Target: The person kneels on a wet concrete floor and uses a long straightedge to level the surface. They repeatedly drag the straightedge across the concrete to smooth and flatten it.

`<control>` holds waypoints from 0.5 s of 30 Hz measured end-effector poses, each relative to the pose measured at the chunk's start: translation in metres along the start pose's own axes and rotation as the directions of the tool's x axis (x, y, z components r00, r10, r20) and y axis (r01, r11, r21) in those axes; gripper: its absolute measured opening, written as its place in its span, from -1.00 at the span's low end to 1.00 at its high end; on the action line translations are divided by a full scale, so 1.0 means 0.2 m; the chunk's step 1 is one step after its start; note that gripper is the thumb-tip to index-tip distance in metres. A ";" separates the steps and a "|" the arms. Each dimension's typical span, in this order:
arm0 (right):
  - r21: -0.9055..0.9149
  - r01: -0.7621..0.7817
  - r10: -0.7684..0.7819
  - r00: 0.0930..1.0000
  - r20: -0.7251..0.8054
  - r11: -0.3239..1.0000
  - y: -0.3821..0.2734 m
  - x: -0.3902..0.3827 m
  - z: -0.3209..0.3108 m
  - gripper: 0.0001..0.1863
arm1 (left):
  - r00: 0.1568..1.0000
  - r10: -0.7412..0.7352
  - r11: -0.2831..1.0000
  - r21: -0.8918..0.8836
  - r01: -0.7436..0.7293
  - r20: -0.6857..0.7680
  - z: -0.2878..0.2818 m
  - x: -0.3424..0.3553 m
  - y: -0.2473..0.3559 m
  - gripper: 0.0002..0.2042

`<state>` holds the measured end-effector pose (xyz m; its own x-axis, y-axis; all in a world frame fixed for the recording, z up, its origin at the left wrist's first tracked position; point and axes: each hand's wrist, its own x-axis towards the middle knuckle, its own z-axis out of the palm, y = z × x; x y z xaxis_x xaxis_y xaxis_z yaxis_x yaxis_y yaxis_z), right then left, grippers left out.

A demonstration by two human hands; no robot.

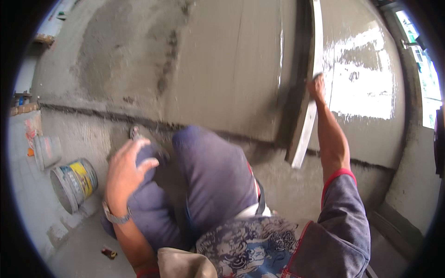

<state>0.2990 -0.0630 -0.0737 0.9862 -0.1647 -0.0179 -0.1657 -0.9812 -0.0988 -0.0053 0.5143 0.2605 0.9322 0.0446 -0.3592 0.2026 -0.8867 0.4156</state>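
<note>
My right hand (316,88) grips a long, pale straightedge bar (303,134) that lies along the grey screeded surface (227,69), near a glossy wet patch (361,69) on the right. My left hand (127,167) rests by my bent left knee, its fingers apart and slightly curled, holding nothing that I can see. My legs, in dark trousers (208,176), are folded beneath me at the edge of the slab, with a dark seam (97,111) running crosswise just beyond them.
Two buckets (69,187) stand at the left wall, one with a yellow label. A small brown scrap (109,253) lies on the lower floor at bottom left. A ledge (25,109) with small items runs at the left. A bright opening (426,74) is at the right edge.
</note>
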 end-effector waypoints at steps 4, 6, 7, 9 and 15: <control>0.039 0.034 -0.034 0.999 -0.015 0.999 -0.39 -0.36 -0.37 -0.12 | 0.994 -0.113 0.990 0.085 0.112 0.007 -0.03 -0.06 0.02 -0.55; 0.194 0.199 -0.168 0.972 -0.164 0.961 -0.39 -0.54 -0.42 -0.34 | 0.991 -0.132 0.988 0.084 0.129 0.028 -0.05 -0.04 0.05 -0.53; 0.368 0.239 -0.249 0.968 -0.019 0.899 -0.49 -0.67 -0.51 -0.56 | 0.990 -0.137 0.988 0.074 0.135 0.023 -0.05 -0.05 0.04 -0.53; 0.584 0.113 -0.315 0.914 0.257 0.804 -0.51 -0.93 -0.58 -0.82 | 0.992 -0.122 0.992 0.045 0.121 0.024 -0.04 -0.05 0.04 -0.53; 0.109 -0.376 -0.020 0.232 0.973 0.920 -0.55 -1.80 -0.48 -0.51 | 0.998 -0.060 0.997 0.042 0.059 0.034 -0.02 0.00 0.07 -0.53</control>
<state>-0.0367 0.0943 0.0388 0.2308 0.0788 -0.9698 -0.5239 -0.8299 -0.1921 -0.0013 0.5049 0.2700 0.9075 0.0820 -0.4119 0.2439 -0.9012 0.3581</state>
